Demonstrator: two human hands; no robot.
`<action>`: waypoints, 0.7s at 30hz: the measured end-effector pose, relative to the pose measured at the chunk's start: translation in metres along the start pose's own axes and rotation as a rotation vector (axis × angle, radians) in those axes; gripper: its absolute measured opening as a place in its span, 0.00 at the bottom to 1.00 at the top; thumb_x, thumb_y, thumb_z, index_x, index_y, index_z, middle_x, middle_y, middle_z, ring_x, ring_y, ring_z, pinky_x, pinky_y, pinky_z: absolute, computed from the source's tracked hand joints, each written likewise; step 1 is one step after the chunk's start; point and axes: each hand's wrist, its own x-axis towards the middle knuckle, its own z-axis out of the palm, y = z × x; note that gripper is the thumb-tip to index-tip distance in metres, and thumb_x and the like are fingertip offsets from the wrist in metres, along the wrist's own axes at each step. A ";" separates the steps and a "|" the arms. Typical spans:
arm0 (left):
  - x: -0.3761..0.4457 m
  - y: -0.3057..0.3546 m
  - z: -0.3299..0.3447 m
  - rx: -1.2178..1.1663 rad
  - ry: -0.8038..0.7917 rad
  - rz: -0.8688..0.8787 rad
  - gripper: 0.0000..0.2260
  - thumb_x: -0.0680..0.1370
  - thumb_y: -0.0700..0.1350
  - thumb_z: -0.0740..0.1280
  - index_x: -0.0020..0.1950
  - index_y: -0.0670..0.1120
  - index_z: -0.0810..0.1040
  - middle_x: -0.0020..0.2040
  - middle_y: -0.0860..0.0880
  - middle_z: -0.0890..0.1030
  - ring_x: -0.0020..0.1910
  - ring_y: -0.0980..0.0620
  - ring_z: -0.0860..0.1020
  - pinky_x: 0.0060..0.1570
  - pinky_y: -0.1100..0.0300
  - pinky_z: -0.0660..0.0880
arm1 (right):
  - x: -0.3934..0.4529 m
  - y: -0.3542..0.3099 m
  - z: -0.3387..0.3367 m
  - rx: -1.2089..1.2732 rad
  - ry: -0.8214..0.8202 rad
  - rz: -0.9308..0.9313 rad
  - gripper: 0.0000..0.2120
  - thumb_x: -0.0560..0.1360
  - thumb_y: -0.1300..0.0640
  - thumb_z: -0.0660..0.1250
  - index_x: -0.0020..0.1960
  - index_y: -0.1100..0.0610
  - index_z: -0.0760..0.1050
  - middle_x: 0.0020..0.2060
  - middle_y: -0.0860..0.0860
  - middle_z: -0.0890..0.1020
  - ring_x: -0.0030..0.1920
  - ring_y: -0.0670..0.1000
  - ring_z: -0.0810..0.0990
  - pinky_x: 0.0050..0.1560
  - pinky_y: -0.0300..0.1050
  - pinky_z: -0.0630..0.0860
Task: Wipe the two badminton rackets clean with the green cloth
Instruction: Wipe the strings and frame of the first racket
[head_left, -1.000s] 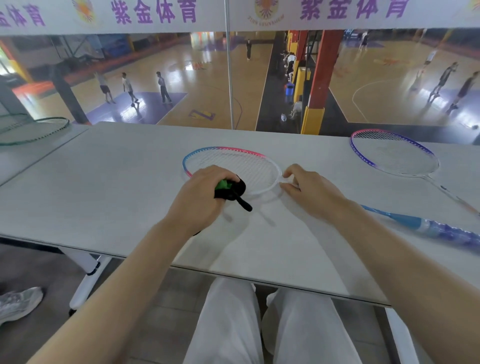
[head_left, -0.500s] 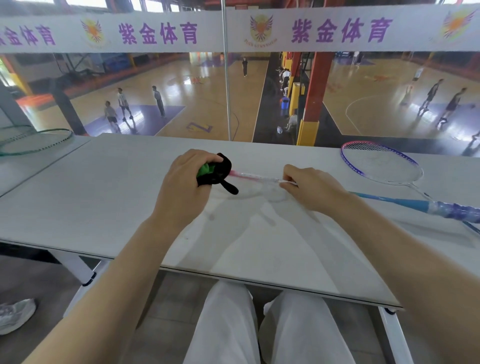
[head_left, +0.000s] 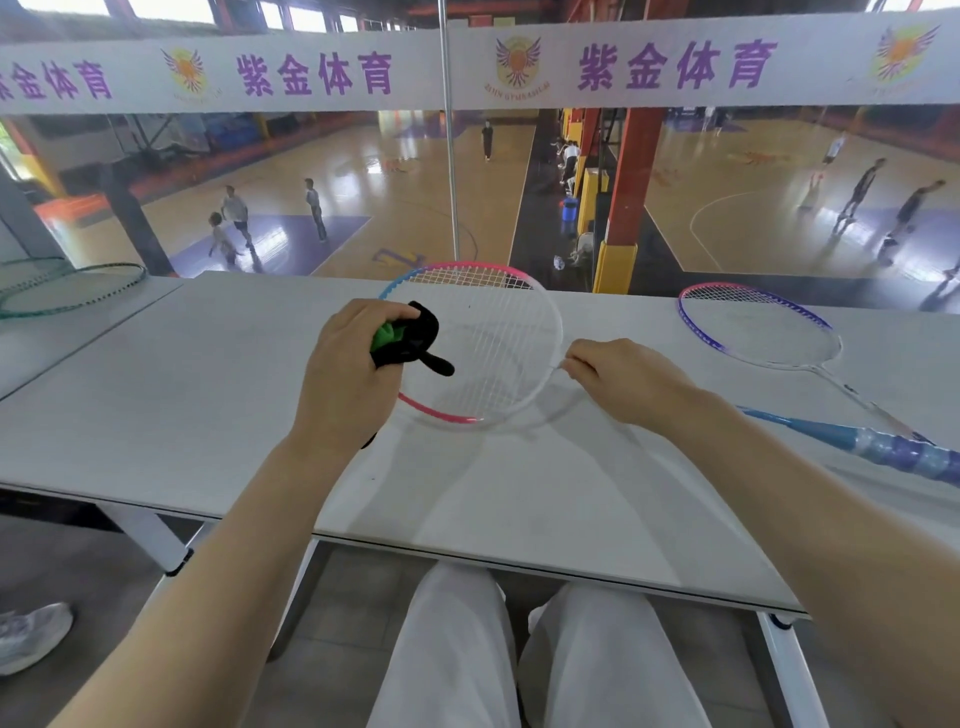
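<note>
Head view: the left hand (head_left: 348, 374) is clenched around the green cloth (head_left: 402, 338), pressed at the nine o'clock side of the pink-and-white racket (head_left: 483, 343) head, tilted up off the worktop (head_left: 156, 395). The right hand (head_left: 618, 384) pinches that racket's throat at three o'clock. The purple racket (head_left: 758, 327) lies flat, well apart at two o'clock.
</note>
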 end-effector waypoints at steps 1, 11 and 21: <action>0.000 -0.002 0.001 0.001 -0.003 -0.008 0.18 0.73 0.32 0.65 0.58 0.49 0.79 0.54 0.55 0.77 0.57 0.51 0.75 0.58 0.63 0.68 | -0.001 0.001 0.002 -0.001 -0.013 -0.003 0.17 0.83 0.45 0.52 0.51 0.52 0.75 0.42 0.49 0.80 0.41 0.53 0.77 0.41 0.49 0.74; -0.002 -0.017 0.010 -0.052 -0.087 -0.197 0.13 0.75 0.38 0.64 0.55 0.53 0.78 0.52 0.57 0.79 0.54 0.55 0.76 0.54 0.62 0.71 | -0.010 0.009 0.026 -0.011 -0.129 -0.004 0.16 0.84 0.46 0.51 0.48 0.54 0.72 0.41 0.50 0.78 0.41 0.54 0.76 0.44 0.50 0.74; 0.015 -0.030 0.059 0.146 -0.328 -0.087 0.13 0.74 0.39 0.65 0.56 0.51 0.79 0.47 0.58 0.77 0.58 0.51 0.70 0.53 0.59 0.68 | -0.011 0.014 0.045 -0.033 -0.151 -0.068 0.14 0.84 0.47 0.50 0.43 0.49 0.65 0.38 0.48 0.76 0.40 0.53 0.75 0.38 0.48 0.67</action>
